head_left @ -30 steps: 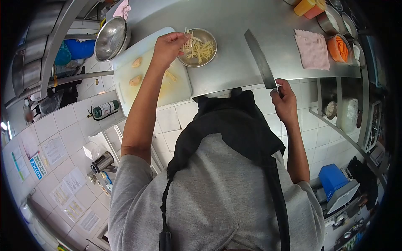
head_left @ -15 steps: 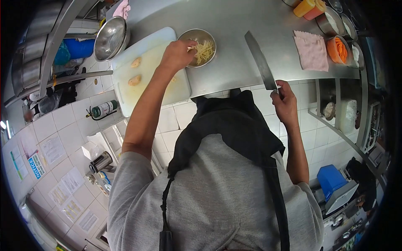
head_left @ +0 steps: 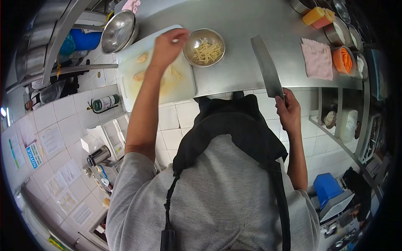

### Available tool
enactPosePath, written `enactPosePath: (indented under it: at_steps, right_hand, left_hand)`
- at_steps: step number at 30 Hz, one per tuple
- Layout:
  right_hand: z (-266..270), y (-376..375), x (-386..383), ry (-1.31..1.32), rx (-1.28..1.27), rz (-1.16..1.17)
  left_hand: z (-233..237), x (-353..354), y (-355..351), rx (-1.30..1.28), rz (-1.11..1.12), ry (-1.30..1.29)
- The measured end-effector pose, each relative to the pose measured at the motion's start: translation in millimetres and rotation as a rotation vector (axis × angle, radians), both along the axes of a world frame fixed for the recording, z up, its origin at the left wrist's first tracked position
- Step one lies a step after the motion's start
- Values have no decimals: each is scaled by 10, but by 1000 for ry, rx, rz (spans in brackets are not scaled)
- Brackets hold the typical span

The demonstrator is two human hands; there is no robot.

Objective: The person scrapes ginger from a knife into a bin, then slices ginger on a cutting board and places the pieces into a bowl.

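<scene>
My right hand point(head_left: 288, 109) grips the handle of a broad-bladed kitchen knife point(head_left: 267, 65), its blade pointing away over the table's front edge. My left hand point(head_left: 168, 47) hovers over the white cutting board point(head_left: 186, 85), just left of a steel bowl point(head_left: 222, 57), fingers loosely bent and apart. Thin pale yellow strips point(head_left: 207, 52), like cut ginger, lie heaped in that bowl. On the board are two peeled pale pieces, one point(head_left: 143, 57) farther back and one point(head_left: 138, 76) partly behind my wrist. A few loose strips point(head_left: 176, 73) lie to the right of my forearm.
Stacked steel bowls point(head_left: 118, 31) stand beyond the board's left corner. Rightward on the steel table point(head_left: 238, 75) are a pink cloth point(head_left: 317, 59), a tub of orange slices point(head_left: 343, 60) and squeeze bottles point(head_left: 314, 16). A person point(head_left: 361, 188) is at the far right.
My left hand has left the bowl and moved left over the board, uncovering the strips. The knife stays in my right hand, in nearly the same pose.
</scene>
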State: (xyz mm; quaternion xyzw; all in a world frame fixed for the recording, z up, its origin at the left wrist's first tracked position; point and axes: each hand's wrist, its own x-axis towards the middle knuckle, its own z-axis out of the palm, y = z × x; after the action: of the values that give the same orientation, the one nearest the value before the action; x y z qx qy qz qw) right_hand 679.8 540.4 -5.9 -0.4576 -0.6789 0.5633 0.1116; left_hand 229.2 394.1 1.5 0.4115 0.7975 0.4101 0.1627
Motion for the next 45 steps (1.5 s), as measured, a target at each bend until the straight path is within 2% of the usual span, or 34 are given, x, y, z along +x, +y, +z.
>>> enactPosePath:
  at_steps: [1,3,4,6,7,9,10,11,13,14,15,18,22,23,27,29,31,33,34,36,37,39,43,45]
  right_hand:
    - [67,-7,-17,36,-81,-13]
    - [136,-19,-38,57,-110,0]
    - [139,-2,-29,77,-166,37]
    - [151,14,-60,126,-261,108]
    - [169,-2,-123,131,-263,128]
    - [207,-50,-272,60,-229,229]
    - [185,-53,-354,23,-202,296]
    - [166,-75,-445,19,-200,309]
    - [178,-161,-684,-53,-7,478]
    - [209,-194,-815,-102,71,546]
    - [209,-234,-922,-102,73,556]
    - [238,-357,-1186,-39,307,711]
    - [206,-422,-1285,-62,436,775]
    - [237,-433,-1295,-89,449,754]
    - [302,-395,-1348,-126,413,707]
    - [318,-399,-1386,-141,407,705]
    - [274,-430,-1422,-155,401,693]
    - [177,-491,-1482,-136,536,679]
    - [168,-513,-1523,-142,540,677]
    - [150,-593,-1612,-173,562,671]
    - [149,-613,-1644,-179,561,673]
    - [151,-640,-1700,-205,509,658]
    - [53,-607,-1651,-87,552,624]
    - [65,-549,-1640,-150,258,586]
  left_hand:
    - [-19,-169,-166,-1,13,3]
    - [-21,-399,-463,-358,167,99]
    - [-73,-418,-577,-358,183,103]
    - [-202,-439,-839,-685,166,294]
    - [-317,-425,-945,-688,186,295]
    - [-635,-324,-1049,-352,240,283]
    - [-716,-283,-1029,-288,218,316]
    - [-786,-241,-1039,-288,231,312]
    - [-765,-63,-1017,-353,74,507]
    - [-759,39,-1042,-305,70,481]
    - [-704,137,-1085,-306,80,480]
    - [-507,402,-1280,-226,138,446]
    - [-588,399,-1681,-387,235,501]
    - [-675,359,-1766,-445,263,486]
    - [-621,419,-1572,-393,388,588]
    - [-656,456,-1424,-542,366,553]
    - [-639,471,-1304,-580,374,542]
    - [-598,516,-1198,-632,276,467]
    - [-597,505,-1137,-626,273,463]
    - [-613,473,-1029,-409,334,484]
    - [-625,462,-943,-410,333,477]
    - [-666,419,-741,-229,357,504]
    - [-744,374,-694,-359,234,449]
    - [-679,427,-854,-414,192,419]
